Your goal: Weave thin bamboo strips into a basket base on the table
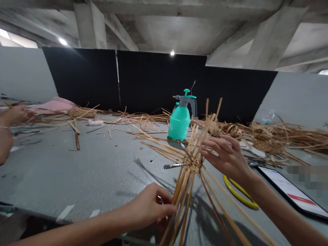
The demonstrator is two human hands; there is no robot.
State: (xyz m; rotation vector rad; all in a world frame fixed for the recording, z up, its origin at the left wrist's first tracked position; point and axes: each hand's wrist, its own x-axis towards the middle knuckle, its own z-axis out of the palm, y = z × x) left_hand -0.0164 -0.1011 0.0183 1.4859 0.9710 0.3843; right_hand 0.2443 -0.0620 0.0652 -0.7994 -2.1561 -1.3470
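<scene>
In front of me stands a partly woven piece of thin bamboo-like strips (196,160), its loose ends fanning out on all sides. Two metal clips grip its woven middle: one metal clip (176,166) points left, and another clip (184,149) slants up toward the back. At the near side, my left hand (156,206) is closed, thumb and fingers pinching the strips that run toward me. On the other side, my right hand (227,157) has its fingers stretched out and apart, the tips against the upright strips.
A green spray bottle (179,123) stands behind the weaving. A yellow loop handle (239,194) and a phone (292,193) lie at right. Loose strips and woven pieces (269,136) line the back. Another person's hand (15,116) works at far left, near a pink container (57,104).
</scene>
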